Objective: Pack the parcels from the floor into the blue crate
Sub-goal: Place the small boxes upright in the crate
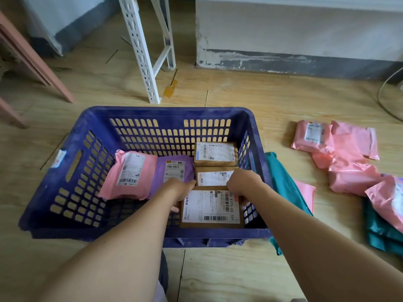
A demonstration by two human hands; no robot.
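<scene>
The blue crate [65,171] stands on the wooden floor in front of me. Inside it, three brown cardboard boxes lie in a row along the right wall: far box [214,153], middle box [212,178], near box [211,209]. A pink mailer [128,175] and a purple mailer [174,168] lie to their left. My left hand [177,190] grips the near box's left edge and my right hand [242,184] grips its right far corner. Both hands are inside the crate.
Several pink mailers [346,153] lie on the floor to the right, with teal mailers [381,234] beyond and one teal mailer [285,186] against the crate's right wall. A white metal rack leg [141,53] stands behind the crate. Pink furniture legs [32,59] are at far left.
</scene>
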